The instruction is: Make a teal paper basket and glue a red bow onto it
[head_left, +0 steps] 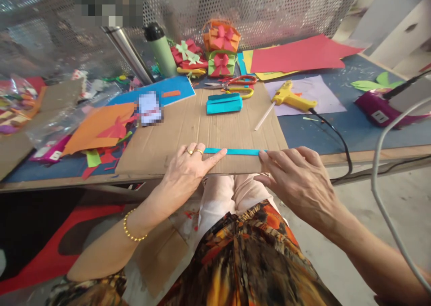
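Observation:
A narrow blue paper strip (pixel 242 152) lies along the near edge of a brown cardboard sheet (pixel 175 135). My left hand (pixel 186 166) bends its fingers over the strip's left end, and its thumb presses on the strip. At the other end, the fingertips of my right hand (pixel 296 171) hold the strip down, with the thumb lower, by the table edge. Beyond the strip sits a folded blue paper piece (pixel 224 104). A yellow hot glue gun (pixel 292 97) rests to the right, a clear glue stick (pixel 265 117) at its nozzle.
Red-handled scissors (pixel 240 81) lie behind the folded piece. Small paper baskets (pixel 221 41) and a green bottle (pixel 160 50) stand at the back. Red paper (pixel 303 54) is at the back right, orange paper (pixel 97 124) at left. A grey cable (pixel 377 175) hangs at right.

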A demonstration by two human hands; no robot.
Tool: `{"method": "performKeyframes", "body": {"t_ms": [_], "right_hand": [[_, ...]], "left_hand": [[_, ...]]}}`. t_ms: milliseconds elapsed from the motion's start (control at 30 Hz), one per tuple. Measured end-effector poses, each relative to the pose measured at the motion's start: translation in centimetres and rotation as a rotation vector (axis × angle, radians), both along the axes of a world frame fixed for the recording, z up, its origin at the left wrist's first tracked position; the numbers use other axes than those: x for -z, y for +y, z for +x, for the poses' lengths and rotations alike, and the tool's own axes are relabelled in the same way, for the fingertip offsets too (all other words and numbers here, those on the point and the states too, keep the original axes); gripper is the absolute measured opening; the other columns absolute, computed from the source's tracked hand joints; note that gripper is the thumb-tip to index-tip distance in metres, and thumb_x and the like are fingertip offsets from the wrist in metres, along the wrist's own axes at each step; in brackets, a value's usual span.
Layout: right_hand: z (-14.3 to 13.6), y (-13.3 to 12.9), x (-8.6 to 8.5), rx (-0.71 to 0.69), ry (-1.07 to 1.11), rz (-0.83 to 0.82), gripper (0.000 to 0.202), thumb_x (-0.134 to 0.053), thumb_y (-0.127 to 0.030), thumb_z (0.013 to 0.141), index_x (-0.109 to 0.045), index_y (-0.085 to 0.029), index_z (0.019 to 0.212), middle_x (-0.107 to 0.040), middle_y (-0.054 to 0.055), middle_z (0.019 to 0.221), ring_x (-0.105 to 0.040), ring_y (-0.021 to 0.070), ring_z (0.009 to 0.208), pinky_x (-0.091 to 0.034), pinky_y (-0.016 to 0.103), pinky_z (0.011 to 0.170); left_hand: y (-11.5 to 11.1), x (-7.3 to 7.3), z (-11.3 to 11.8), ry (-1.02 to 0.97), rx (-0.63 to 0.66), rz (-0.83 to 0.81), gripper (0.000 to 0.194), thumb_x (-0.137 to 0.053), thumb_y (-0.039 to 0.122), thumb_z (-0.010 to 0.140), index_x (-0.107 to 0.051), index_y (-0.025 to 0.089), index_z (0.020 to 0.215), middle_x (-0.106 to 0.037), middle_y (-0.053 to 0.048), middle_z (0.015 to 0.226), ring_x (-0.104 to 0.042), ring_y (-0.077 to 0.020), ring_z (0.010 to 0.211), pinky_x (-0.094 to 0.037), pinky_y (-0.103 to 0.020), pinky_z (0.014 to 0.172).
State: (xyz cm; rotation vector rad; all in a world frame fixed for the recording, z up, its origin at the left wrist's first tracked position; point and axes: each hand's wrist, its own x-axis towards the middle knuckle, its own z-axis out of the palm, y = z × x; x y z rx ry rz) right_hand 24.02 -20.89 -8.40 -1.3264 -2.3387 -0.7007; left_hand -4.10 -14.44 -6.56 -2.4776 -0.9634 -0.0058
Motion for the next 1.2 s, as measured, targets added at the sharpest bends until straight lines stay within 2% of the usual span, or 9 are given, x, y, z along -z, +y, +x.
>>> {"method": "performKeyframes", "body": {"t_ms": [100, 200, 300, 400, 600, 767, 900, 1067, 1200], "right_hand": [[-1.8, 0.7, 0.5, 0.023, 0.045, 0.014, 0.056, -0.047, -0.053, 0.111, -0.069, -0.005, 0.130, -0.076, 0.021, 0.124, -0.068, 0.0329, 0.112, -0.050, 0.046, 0.099], [-4.5, 2.0, 1.8, -0.118, 0.082, -0.067, 0.074, -0.043, -0.061, 0.109, -0.057, -0.001, 0.150, -0.063, 0.027, 0.153, -0.053, 0.0389, 0.147, -0.041, 0.055, 0.123], [-6.2, 2.8, 3.3, -0.150, 0.168, -0.178, 0.087, -0.047, -0.064, 0.106, -0.044, 0.003, 0.161, -0.050, 0.030, 0.165, -0.044, 0.0392, 0.158, -0.037, 0.058, 0.129], [-5.6, 2.4, 3.9, -0.115, 0.181, -0.197, 0.080, -0.049, -0.057, 0.108, -0.043, 0.003, 0.161, -0.048, 0.031, 0.166, -0.043, 0.0384, 0.160, -0.037, 0.058, 0.131], [-1.4, 0.2, 3.9, -0.030, 0.189, -0.164, 0.065, -0.049, -0.044, 0.112, -0.045, -0.004, 0.162, -0.054, 0.026, 0.163, -0.049, 0.0353, 0.157, -0.041, 0.058, 0.128], [-0.9, -0.3, 4.1, -0.003, 0.206, -0.151, 0.063, -0.050, -0.044, 0.112, -0.044, -0.008, 0.163, -0.057, 0.025, 0.161, -0.051, 0.0348, 0.155, -0.040, 0.061, 0.129], [-1.1, -0.4, 4.1, -0.027, 0.233, -0.144, 0.064, -0.051, -0.039, 0.112, -0.038, -0.010, 0.168, -0.055, 0.024, 0.163, -0.048, 0.0342, 0.157, -0.039, 0.059, 0.130], [-0.8, -0.4, 4.2, -0.057, 0.235, -0.136, 0.068, -0.054, -0.034, 0.111, -0.031, -0.010, 0.171, -0.056, 0.025, 0.162, -0.049, 0.0370, 0.156, -0.041, 0.062, 0.128], [-0.8, -0.3, 4.5, -0.062, 0.223, -0.116, 0.069, -0.053, -0.033, 0.111, -0.029, -0.011, 0.172, -0.056, 0.025, 0.162, -0.051, 0.0378, 0.154, -0.042, 0.062, 0.127]], "left_hand": [[0.0, 0.1, 0.2, 0.028, -0.036, 0.022, 0.070, -0.044, 0.002, 0.104, -0.050, 0.042, 0.161, -0.068, -0.010, 0.115, -0.066, -0.0228, 0.102, -0.054, -0.036, 0.088], [0.0, 0.0, 0.5, 0.057, -0.083, 0.025, 0.068, -0.048, 0.005, 0.104, -0.051, 0.044, 0.160, -0.068, -0.010, 0.113, -0.066, -0.0242, 0.101, -0.054, -0.036, 0.086], [-0.1, -0.1, 0.7, 0.057, -0.100, 0.014, 0.060, -0.050, 0.009, 0.105, -0.057, 0.039, 0.156, -0.068, -0.012, 0.116, -0.066, -0.0263, 0.102, -0.054, -0.038, 0.086], [-0.2, -0.2, 0.6, 0.042, -0.097, 0.020, 0.060, -0.050, 0.008, 0.105, -0.058, 0.039, 0.156, -0.069, -0.014, 0.120, -0.067, -0.0271, 0.103, -0.053, -0.039, 0.087], [-0.3, 0.0, 0.3, -0.028, -0.080, 0.016, 0.064, -0.044, 0.005, 0.104, -0.060, 0.042, 0.154, -0.071, -0.012, 0.118, -0.068, -0.0257, 0.104, -0.053, -0.038, 0.086], [-0.4, 1.0, -0.1, -0.147, -0.054, 0.045, 0.057, -0.040, 0.003, 0.104, -0.063, 0.026, 0.151, -0.074, -0.016, 0.118, -0.070, -0.0282, 0.106, -0.054, -0.044, 0.087], [-0.5, 1.4, -0.9, -0.202, -0.148, 0.064, 0.055, -0.038, 0.002, 0.103, -0.064, 0.018, 0.148, -0.075, -0.021, 0.123, -0.070, -0.0327, 0.112, -0.054, -0.053, 0.094], [-0.3, 1.1, -2.7, -0.161, -0.237, 0.091, 0.048, -0.039, 0.005, 0.106, -0.063, 0.014, 0.146, -0.071, -0.023, 0.141, -0.071, -0.0352, 0.120, -0.054, -0.056, 0.099], [-0.5, 0.7, -3.1, -0.323, -0.284, 0.209, 0.047, -0.036, 0.008, 0.109, -0.055, 0.006, 0.152, -0.062, -0.026, 0.154, -0.066, -0.0378, 0.136, -0.051, -0.058, 0.109]]}}
